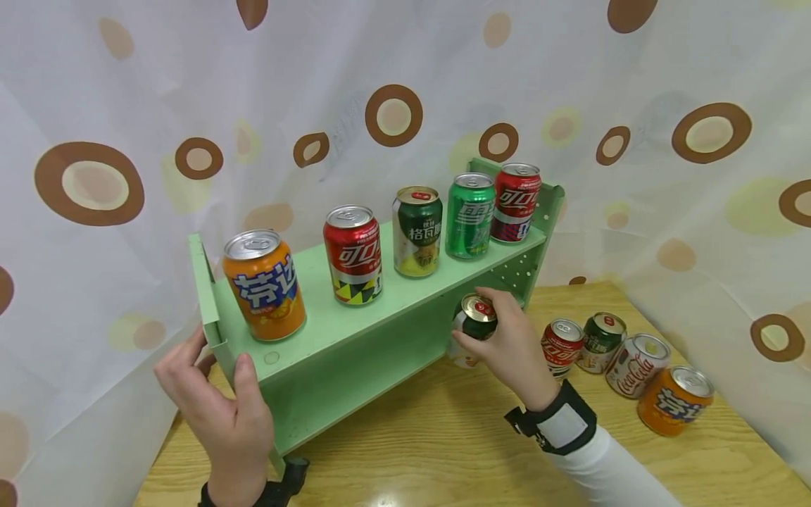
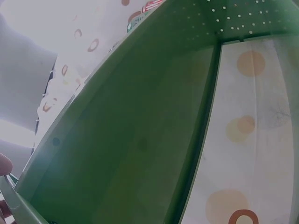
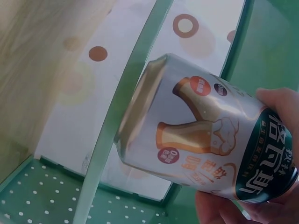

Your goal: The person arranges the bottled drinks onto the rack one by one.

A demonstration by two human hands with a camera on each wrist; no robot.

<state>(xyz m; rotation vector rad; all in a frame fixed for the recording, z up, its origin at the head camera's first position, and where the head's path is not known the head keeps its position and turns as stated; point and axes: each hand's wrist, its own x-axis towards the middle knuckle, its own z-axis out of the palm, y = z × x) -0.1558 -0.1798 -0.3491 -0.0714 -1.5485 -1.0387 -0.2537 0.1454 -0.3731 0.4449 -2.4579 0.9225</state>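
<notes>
My right hand (image 1: 516, 345) grips a green and white drink can (image 1: 475, 325) with a gold lid, at the front of the lower level of a green shelf (image 1: 319, 327). In the right wrist view the can (image 3: 201, 130) is held by its green top end, and its base overlaps the lower board's front edge. My left hand (image 1: 222, 415) holds the shelf's left end, thumb in front and fingers behind the side panel. Along the top board stand an orange can (image 1: 269, 296), a red can (image 1: 355, 260), a dark green and gold can (image 1: 418, 236), a bright green can (image 1: 470, 218) and another red can (image 1: 517, 204).
To the right on the wooden table (image 1: 405, 451) stand a red can (image 1: 560, 348), a green and white can (image 1: 598, 346), a white cola can (image 1: 636, 370) and an orange can (image 1: 670, 403). A patterned curtain (image 1: 253, 105) hangs behind the shelf.
</notes>
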